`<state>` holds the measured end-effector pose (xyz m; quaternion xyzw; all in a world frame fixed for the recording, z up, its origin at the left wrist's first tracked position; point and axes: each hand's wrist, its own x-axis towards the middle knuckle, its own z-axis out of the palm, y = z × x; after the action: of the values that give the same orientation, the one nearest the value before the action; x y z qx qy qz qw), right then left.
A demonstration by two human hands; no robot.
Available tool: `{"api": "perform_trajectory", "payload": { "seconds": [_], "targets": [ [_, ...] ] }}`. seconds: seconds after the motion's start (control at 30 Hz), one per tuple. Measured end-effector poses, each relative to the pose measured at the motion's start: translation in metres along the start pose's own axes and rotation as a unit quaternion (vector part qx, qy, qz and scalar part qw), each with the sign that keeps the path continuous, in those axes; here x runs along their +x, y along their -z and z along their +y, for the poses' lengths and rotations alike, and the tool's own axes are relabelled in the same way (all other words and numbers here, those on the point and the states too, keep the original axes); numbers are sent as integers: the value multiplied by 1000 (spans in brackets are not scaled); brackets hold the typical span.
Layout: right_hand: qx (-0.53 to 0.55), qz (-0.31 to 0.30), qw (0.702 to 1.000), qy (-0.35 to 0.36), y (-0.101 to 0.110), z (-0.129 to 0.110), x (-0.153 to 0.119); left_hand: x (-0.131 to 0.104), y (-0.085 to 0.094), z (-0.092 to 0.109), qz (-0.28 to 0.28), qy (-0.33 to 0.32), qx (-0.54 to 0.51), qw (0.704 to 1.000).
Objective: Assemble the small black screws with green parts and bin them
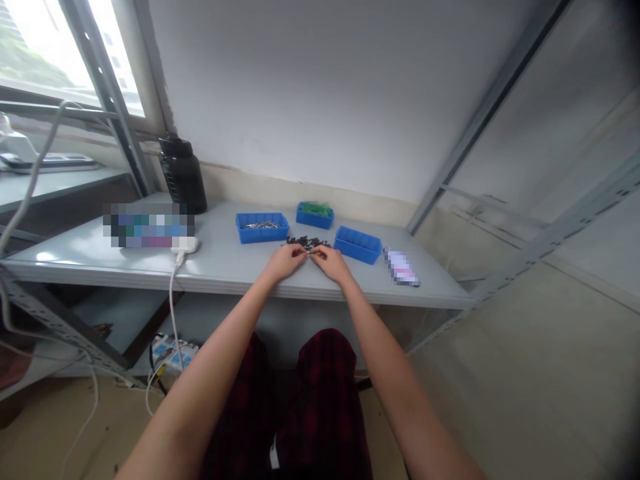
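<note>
My left hand (287,261) and my right hand (328,260) meet over the front of the grey shelf top, fingertips pinched close together. Whatever sits between them is too small to make out. Just behind the fingers lies a loose pile of small black parts (309,241). To the left of the pile is a blue bin (263,235) with thin silvery metal pieces (264,225) inside. Another blue bin (314,219) at the back holds green pieces (316,209). Right of my right hand stands a third blue bin (357,248), in which I see no contents.
A phone (401,267) lies at the right. On the left are a dark bottle (184,175), a blurred-out object (147,225) and a white charger (185,245) with a cable hanging over the edge. Metal posts flank the shelf, and a power strip (175,351) sits below.
</note>
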<state>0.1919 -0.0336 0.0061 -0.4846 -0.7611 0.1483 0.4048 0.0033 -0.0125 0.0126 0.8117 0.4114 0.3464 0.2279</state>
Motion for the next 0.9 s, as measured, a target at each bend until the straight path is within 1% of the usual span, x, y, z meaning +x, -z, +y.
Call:
{"api": "perform_trajectory", "payload": {
  "seconds": [0.17, 0.27, 0.9],
  "targets": [
    [2, -1, 1000, 1, 0, 1, 0, 0, 0, 0, -6, 11, -18, 1000],
    [3, -2, 1000, 1, 0, 1, 0, 1, -1, 0, -4, 7, -23, 1000],
    [2, 0, 1000, 2, 0, 1, 0, -1, 1, 3, 1, 4, -1, 1000]
  ]
}}
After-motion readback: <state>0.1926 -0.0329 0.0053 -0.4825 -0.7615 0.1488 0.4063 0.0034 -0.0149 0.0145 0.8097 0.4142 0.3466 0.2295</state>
